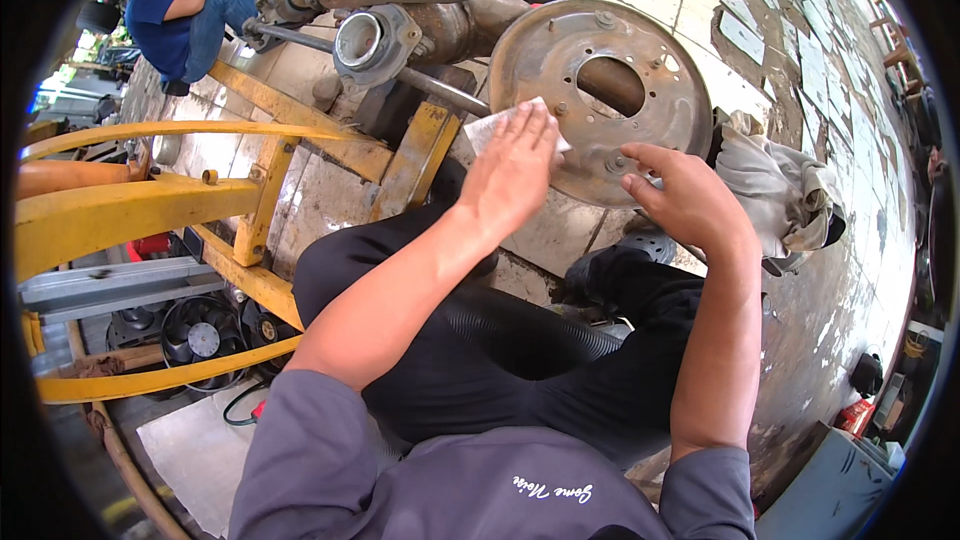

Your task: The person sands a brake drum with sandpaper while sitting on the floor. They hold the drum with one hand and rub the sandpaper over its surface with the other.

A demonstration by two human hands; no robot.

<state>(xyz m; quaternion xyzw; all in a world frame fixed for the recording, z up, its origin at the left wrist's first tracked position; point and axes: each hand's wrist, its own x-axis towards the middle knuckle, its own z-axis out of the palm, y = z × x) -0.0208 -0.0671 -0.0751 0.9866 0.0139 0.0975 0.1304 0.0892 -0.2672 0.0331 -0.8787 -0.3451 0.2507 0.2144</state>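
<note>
A round, rusty brake backing plate [540,50], with a large centre hole and several small ones, stands tilted in front of me. My left hand [515,165] presses a folded white sheet, paper or cloth [484,130], against the plate's lower left rim. Its fingers lie together over the sheet. At the lower right rim, my right hand [690,195] grips the plate with thumb and forefinger bent round the edge, beside a round boss [617,160]. The other right fingers are hidden behind the hand.
A greasy axle housing [425,0] with a hub end [362,40] lies beyond the plate. Yellow metal frames [130,215] fill the left. A grey cloth [775,175] is bunched at the right. Another person [170,15] crouches at the far left.
</note>
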